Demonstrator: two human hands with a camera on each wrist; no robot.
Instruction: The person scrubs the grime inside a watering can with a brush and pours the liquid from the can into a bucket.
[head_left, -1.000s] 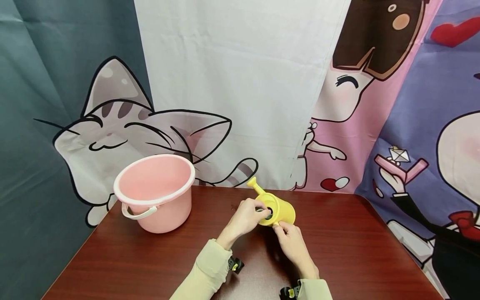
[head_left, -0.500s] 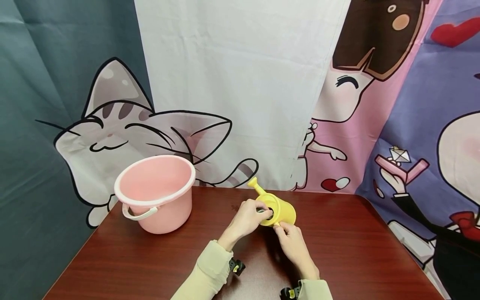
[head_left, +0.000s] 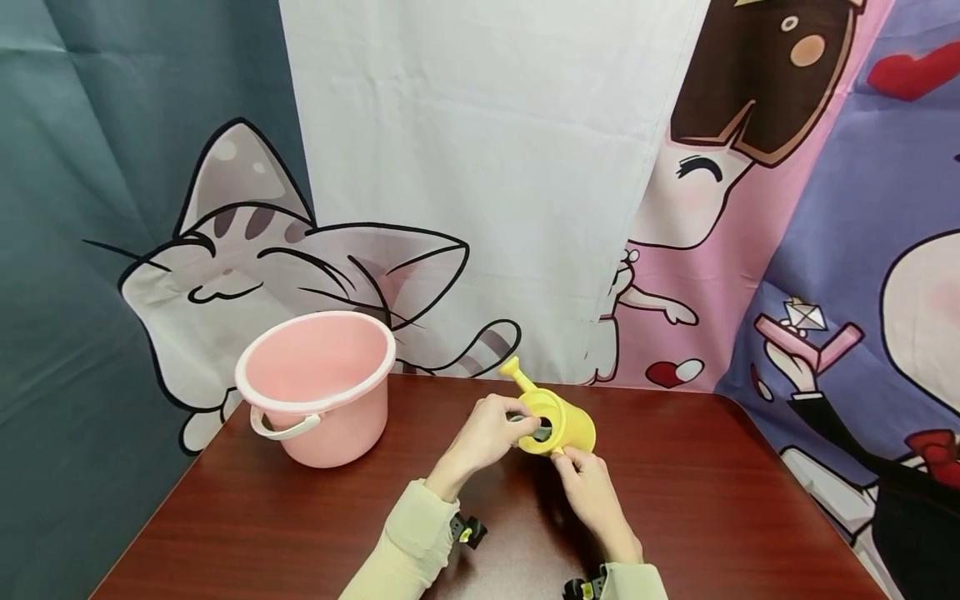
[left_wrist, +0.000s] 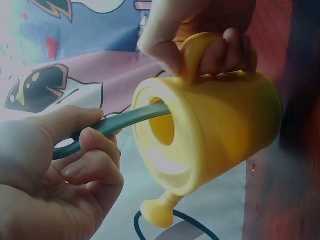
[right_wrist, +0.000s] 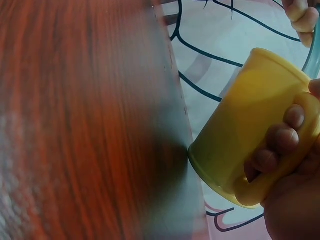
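A yellow toy watering can [head_left: 577,427] is tipped on its side, its round top opening facing left and its spout pointing away. My right hand [head_left: 592,493] grips its loop handle, with the fingers curled through the loop in the right wrist view. Between thumb and fingers, my left hand [head_left: 486,435] pinches a slim, curved green handle [left_wrist: 129,119] with a hole near its end. The far end of that green piece passes through the can's opening [left_wrist: 162,131], so what it carries inside is hidden.
A pink bucket [head_left: 367,417] with a white carrying handle [head_left: 288,429] stands at the back left of the brown wooden table [head_left: 300,533]. Behind the table's far edge hangs a cartoon-printed cloth [head_left: 480,167].
My left hand has drawn back slightly to the left, and more of the green handle shows at the can's opening. The right hand keeps its grip; the head view has shifted a little.
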